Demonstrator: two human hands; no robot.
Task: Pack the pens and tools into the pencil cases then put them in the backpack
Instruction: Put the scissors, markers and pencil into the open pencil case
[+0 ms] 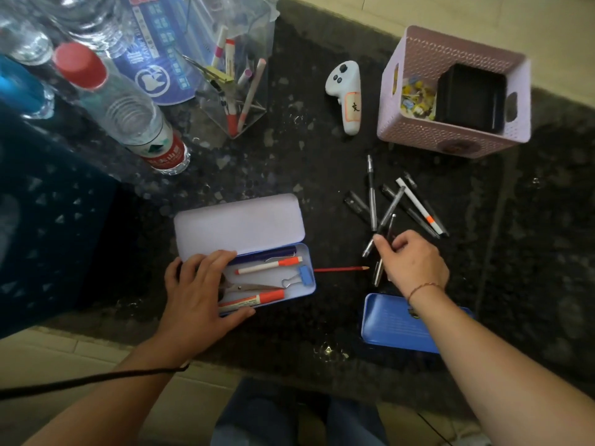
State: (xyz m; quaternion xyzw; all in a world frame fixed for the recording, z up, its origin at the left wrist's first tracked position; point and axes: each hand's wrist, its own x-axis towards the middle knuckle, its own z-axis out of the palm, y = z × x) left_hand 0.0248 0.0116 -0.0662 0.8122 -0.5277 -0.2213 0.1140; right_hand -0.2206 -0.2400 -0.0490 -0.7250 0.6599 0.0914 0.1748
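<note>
An open lilac tin pencil case (244,226) lies in the middle of the dark table, lid up. Inside are red-and-white markers (269,266), scissors (254,287), a blue binder clip (302,275) and a dark pen. My left hand (199,291) rests flat on the case's left end, holding it down. My right hand (412,260) is closed around a few grey pens (383,249) at the near end of a loose pile of pens (409,204). A red pencil (341,269) lies between case and hand. A shut blue pencil case (386,323) sits under my right forearm.
A pink perforated basket (418,133) with a black box stands back right. A white controller (346,94), a clear pen holder (235,85) and water bottles (128,114) line the back. A dark blue crate (48,220) fills the left. The table's front edge is near my knees.
</note>
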